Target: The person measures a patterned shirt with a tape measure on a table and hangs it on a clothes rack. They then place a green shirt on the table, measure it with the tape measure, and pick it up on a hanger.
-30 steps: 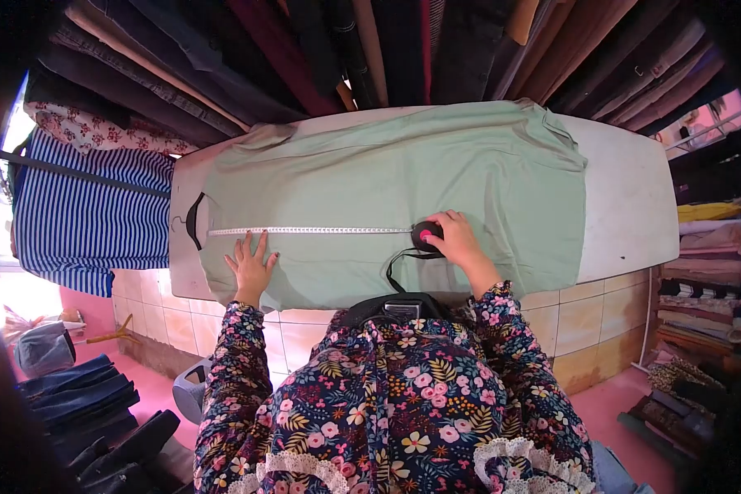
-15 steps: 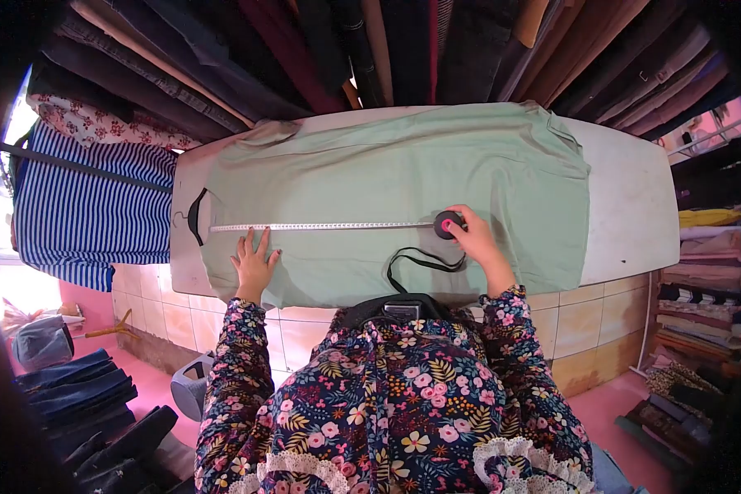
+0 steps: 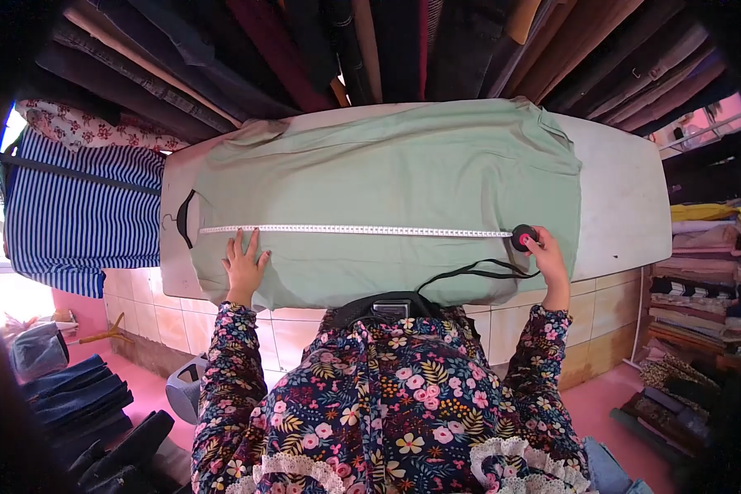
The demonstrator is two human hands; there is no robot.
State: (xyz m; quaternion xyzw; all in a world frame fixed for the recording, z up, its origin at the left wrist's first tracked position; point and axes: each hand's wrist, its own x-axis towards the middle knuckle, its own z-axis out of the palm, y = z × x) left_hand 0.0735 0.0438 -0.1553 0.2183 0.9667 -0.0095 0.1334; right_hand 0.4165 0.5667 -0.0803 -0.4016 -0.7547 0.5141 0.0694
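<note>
A pale green garment (image 3: 346,181) lies spread over a white table, with a black hanger (image 3: 184,219) at its left end. Across it runs the white strip of a tape measure (image 3: 370,230), drawn out nearly straight from left to right. My left hand (image 3: 244,265) rests with fingers spread on the cloth, fingertips at the strip's lower edge near its left end. At the right, my right hand (image 3: 547,253) grips the round black tape measure case (image 3: 523,238) with its red centre. A black strap (image 3: 469,270) trails from near my waist toward the right hand.
The white table (image 3: 626,198) shows beyond the garment's right end. Dark clothes (image 3: 305,58) hang along the far side, and a blue striped shirt (image 3: 82,206) hangs at left. Folded fabrics (image 3: 700,263) are stacked at right. Folded jeans (image 3: 74,395) lie at lower left.
My right hand has moved right with the tape measure case, so a longer stretch of strip shows. The black strap has stretched rightward. My left hand stays by the strip's left part.
</note>
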